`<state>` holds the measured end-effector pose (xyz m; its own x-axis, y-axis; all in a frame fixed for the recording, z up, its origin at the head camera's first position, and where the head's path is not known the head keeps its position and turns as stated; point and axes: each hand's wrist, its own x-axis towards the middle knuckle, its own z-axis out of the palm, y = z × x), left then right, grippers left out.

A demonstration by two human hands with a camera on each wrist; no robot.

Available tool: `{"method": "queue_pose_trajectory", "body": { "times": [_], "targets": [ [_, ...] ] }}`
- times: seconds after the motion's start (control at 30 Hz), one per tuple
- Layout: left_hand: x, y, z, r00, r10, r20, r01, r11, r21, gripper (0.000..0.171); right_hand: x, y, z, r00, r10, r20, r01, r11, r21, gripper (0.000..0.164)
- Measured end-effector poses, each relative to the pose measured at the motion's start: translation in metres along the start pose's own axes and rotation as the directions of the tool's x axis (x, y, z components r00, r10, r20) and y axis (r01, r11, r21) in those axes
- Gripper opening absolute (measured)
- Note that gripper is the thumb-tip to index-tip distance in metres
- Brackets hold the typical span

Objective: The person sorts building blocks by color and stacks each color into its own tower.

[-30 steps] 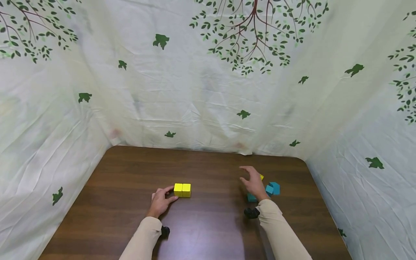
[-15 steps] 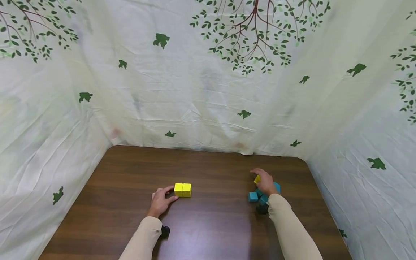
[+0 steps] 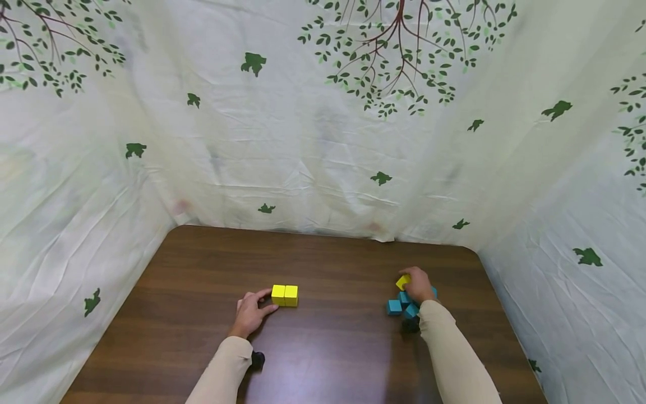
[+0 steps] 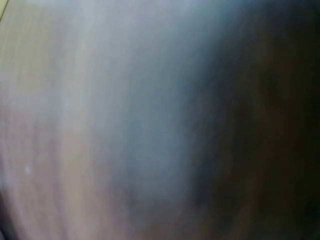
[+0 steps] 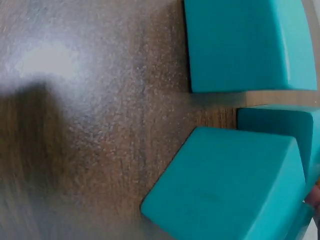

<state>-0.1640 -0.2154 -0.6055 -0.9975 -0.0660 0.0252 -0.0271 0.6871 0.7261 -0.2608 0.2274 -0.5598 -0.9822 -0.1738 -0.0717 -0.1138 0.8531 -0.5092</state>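
Two yellow cubes [image 3: 285, 295] stand side by side on the brown table, left of its middle. My left hand [image 3: 249, 314] holds the left one of the pair, with the thumb at its near corner and the index finger at its far corner. At the right, my right hand [image 3: 418, 285] grips another yellow cube [image 3: 402, 282], which is turned at an angle and partly covered by the fingers. Teal cubes [image 3: 394, 307] lie loosely below and beside that hand. In the right wrist view a fingertip [image 5: 313, 196] shows at the edge beside a teal cube [image 5: 225, 180].
The wooden table [image 3: 333, 269] ends at a white cloth [image 3: 323, 140] with printed leaves, which hangs behind and on both sides. Dark wrist cameras sit under both sleeves. Only blurred surfaces show in the left wrist view.
My right hand has moved right and closed on the yellow cube among the teal ones, which has shifted and turned slightly. The left hand and its yellow pair stay in place.
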Motion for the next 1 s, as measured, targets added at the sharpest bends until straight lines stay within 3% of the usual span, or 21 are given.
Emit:
{"method": "queue_pose_trajectory", "body": {
  "times": [0.23, 0.73, 1.0],
  "targets": [
    [0.0010, 0.0014, -0.0001, 1.000, 0.003, -0.002, -0.003, 1.000, 0.002, 0.046, 0.0027, -0.0007, -0.0023, 0.994, 0.099, 0.036, -0.101, 0.993, 0.058, 0.044],
    [-0.0004, 0.0043, -0.0015, 1.000, 0.012, -0.007, -0.012, 1.000, 0.006, 0.045, 0.0003, 0.0076, 0.0026, 0.994, 0.107, -0.027, -0.107, 0.994, 0.030, 0.038],
    [-0.0015, 0.0034, -0.0006, 1.000, -0.008, -0.006, 0.008, 1.000, 0.005, 0.046, -0.0018, 0.0052, 0.0025, 0.991, 0.130, -0.020, -0.130, 0.991, 0.009, 0.035]
  ]
}}
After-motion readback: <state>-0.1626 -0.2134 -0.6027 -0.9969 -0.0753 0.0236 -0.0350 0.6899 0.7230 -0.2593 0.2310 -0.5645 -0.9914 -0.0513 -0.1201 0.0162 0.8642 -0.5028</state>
